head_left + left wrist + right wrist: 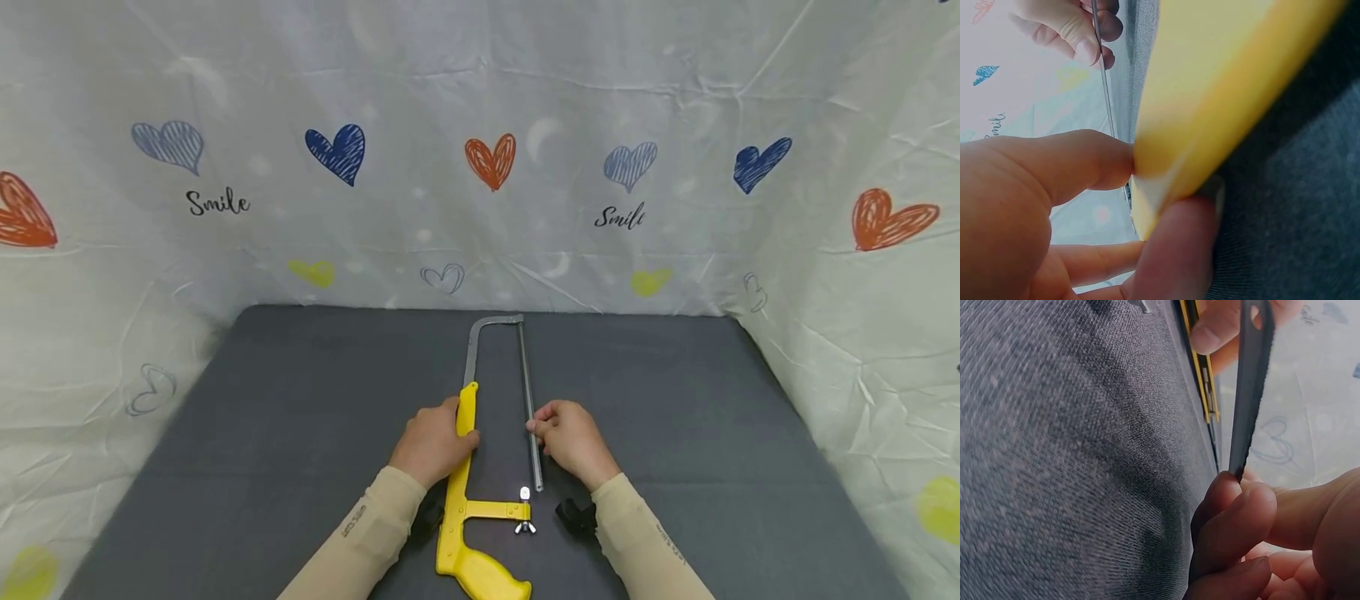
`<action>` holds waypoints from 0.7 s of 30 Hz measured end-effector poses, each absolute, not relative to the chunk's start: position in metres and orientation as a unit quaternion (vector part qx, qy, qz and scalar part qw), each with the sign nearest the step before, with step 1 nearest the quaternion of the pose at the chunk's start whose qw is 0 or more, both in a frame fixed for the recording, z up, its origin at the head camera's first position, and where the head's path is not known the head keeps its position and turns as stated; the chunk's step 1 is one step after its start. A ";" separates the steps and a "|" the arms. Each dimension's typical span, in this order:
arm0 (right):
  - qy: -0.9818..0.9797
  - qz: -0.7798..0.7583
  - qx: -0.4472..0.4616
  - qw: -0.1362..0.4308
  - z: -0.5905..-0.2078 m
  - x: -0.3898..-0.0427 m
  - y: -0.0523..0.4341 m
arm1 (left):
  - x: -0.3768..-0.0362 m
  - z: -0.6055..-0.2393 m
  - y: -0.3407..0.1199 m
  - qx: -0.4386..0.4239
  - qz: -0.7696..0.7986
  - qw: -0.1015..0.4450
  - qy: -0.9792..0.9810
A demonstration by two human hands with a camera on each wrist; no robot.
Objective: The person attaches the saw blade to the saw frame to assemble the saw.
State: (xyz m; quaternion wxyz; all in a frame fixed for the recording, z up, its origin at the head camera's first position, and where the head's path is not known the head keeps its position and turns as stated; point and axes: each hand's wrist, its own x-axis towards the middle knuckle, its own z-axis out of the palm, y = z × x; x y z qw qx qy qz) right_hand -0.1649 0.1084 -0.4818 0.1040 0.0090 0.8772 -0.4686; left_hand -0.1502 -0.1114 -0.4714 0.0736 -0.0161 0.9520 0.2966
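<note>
A hacksaw frame (456,500) with a yellow handle lies lengthwise on the table. My left hand (433,446) grips its long yellow bar, thumb on the inner side; the left wrist view shows thumb and fingers around the yellow frame (1204,81). With thumb and fingers my right hand (576,442) pinches the hacksaw blade (527,367) below its middle. The blade's far end meets the tip of the grey front arm (495,321). Its near end, with a hole and toothed edge in the right wrist view, stands free, just right of the tensioner with its wing nut (525,527).
A dark grey cloth covers the table (337,375). Behind it and at both sides hangs a pale curtain (405,208) printed with hearts and the word Smile. A black wrist device (576,517) sits beneath the right sleeve.
</note>
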 end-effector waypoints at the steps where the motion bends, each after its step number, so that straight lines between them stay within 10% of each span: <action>1: 0.877 -0.469 0.008 0.106 -0.482 -0.165 0.109 | -0.150 -0.471 -0.111 -0.016 0.297 0.072 0.952; 21: 0.894 -0.438 -0.001 0.097 -0.485 -0.165 0.101 | -0.154 -0.467 -0.108 -0.012 0.286 0.066 0.956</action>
